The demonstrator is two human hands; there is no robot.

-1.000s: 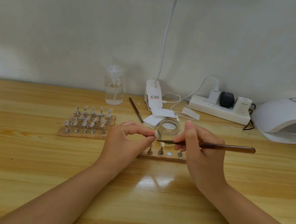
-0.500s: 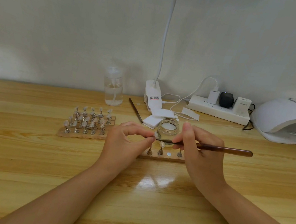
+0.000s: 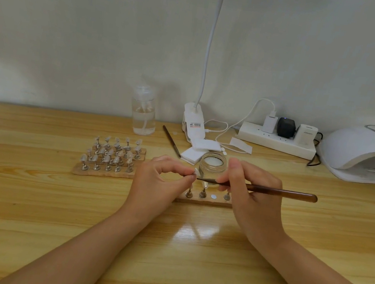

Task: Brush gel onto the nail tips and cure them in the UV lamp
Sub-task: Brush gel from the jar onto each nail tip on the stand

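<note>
We found the left hand [image 3: 163,182] pinching a single nail tip [image 3: 196,173] between thumb and forefinger, raised above the near wooden strip [image 3: 204,201]. The right hand [image 3: 253,198] gripped the brush [image 3: 271,191] pen-fashion, fingers curled round the handle. The brush's long axis ran nearly level, left to right, with the bristle end pointing left and meeting the held tip at, or just short of, contact; we could not tell which. The open gel jar [image 3: 212,167] stood just behind both hands. The UV lamp [image 3: 367,154] sat well apart at far right, its opening toward the right hand, which we judged the nearer for any transfer there.
</note>
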